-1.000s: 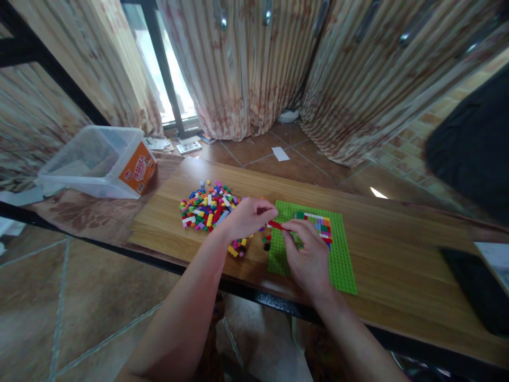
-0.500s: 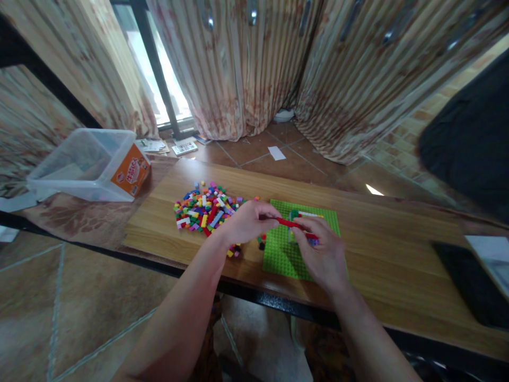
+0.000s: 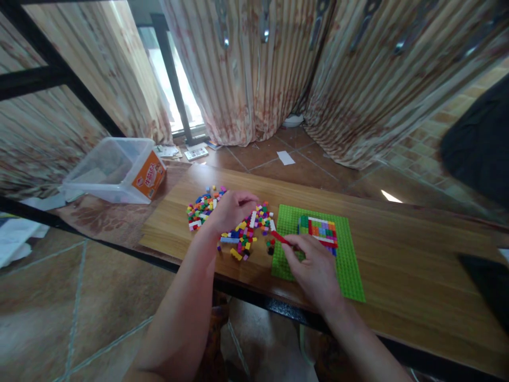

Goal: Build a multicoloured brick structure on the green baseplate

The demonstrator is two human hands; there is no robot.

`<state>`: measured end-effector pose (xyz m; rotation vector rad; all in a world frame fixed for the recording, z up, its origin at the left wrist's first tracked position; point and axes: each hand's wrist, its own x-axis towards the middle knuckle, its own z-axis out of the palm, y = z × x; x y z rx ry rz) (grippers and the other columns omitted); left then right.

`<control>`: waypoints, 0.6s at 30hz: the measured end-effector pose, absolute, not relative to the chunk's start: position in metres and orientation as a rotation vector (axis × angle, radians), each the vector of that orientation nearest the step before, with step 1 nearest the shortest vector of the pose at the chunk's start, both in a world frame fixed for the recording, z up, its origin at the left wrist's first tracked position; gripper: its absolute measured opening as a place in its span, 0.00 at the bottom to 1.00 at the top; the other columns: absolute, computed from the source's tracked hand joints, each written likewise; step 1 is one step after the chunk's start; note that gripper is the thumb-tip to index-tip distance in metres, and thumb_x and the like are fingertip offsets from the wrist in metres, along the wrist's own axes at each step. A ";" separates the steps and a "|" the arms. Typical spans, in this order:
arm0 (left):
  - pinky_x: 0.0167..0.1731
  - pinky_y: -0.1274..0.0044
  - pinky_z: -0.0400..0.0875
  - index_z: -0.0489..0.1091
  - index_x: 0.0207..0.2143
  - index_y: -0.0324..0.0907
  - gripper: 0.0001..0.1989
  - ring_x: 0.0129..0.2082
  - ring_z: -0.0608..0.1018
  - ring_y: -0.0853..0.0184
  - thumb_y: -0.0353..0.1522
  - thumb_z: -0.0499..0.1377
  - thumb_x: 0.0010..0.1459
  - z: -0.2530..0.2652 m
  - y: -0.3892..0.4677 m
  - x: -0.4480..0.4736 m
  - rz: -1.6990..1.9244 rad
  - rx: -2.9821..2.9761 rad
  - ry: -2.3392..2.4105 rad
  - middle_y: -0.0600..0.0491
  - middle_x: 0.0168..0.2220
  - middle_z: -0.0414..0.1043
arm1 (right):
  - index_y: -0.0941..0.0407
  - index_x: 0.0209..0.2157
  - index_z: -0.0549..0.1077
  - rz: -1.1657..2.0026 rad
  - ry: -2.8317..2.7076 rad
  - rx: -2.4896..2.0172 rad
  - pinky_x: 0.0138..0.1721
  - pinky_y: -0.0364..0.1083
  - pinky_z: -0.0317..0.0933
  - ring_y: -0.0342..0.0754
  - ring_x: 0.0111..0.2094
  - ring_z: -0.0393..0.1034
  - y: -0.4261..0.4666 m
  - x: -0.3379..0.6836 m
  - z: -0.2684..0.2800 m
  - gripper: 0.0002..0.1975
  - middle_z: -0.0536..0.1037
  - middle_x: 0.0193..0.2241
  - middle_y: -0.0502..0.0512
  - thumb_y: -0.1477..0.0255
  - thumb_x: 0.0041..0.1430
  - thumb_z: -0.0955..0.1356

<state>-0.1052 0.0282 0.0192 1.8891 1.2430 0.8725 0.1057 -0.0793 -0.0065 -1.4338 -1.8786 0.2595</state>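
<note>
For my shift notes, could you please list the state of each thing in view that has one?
Right hand: holding a red brick
Left hand: over loose bricks, grip unclear
Loose bricks: scattered
Green baseplate: flat, partly built on
Plastic bin: upright, open-topped
Curtains: mostly drawn, one gap

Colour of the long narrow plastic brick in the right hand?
Red; the brick shows best in the head view.

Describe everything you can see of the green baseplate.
The green baseplate is a thin, four-sided, studded sheet, apparently plastic. It lies flat on the wooden table, right of the loose bricks. A multicoloured brick build stands on its far half. The right hand, pinching a red brick, hides its near middle; whether the hand touches the plate is unclear.
</note>
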 end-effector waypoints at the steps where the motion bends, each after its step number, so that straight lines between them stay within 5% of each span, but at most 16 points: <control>1: 0.29 0.81 0.67 0.78 0.36 0.35 0.12 0.28 0.75 0.70 0.32 0.57 0.57 0.019 0.030 -0.112 0.873 1.901 1.299 0.52 0.29 0.78 | 0.55 0.36 0.76 0.256 -1.902 -1.426 0.39 0.47 0.64 0.49 0.35 0.74 -0.080 0.102 -0.009 0.06 0.80 0.32 0.53 0.71 0.63 0.66; 12: 0.28 0.80 0.67 0.80 0.34 0.40 0.09 0.27 0.76 0.68 0.29 0.62 0.50 0.022 0.025 -0.149 0.491 1.987 1.679 0.54 0.26 0.77 | 0.55 0.34 0.76 0.255 -2.037 -1.436 0.38 0.48 0.61 0.50 0.36 0.73 -0.079 0.075 -0.023 0.04 0.80 0.32 0.53 0.71 0.63 0.68; 18: 0.40 0.75 0.71 0.79 0.41 0.43 0.14 0.40 0.79 0.61 0.32 0.64 0.50 0.027 0.021 -0.112 0.340 2.189 1.613 0.50 0.40 0.79 | 0.54 0.37 0.76 0.292 -2.054 -1.397 0.41 0.49 0.62 0.51 0.38 0.73 -0.077 0.071 -0.023 0.05 0.80 0.35 0.54 0.69 0.63 0.67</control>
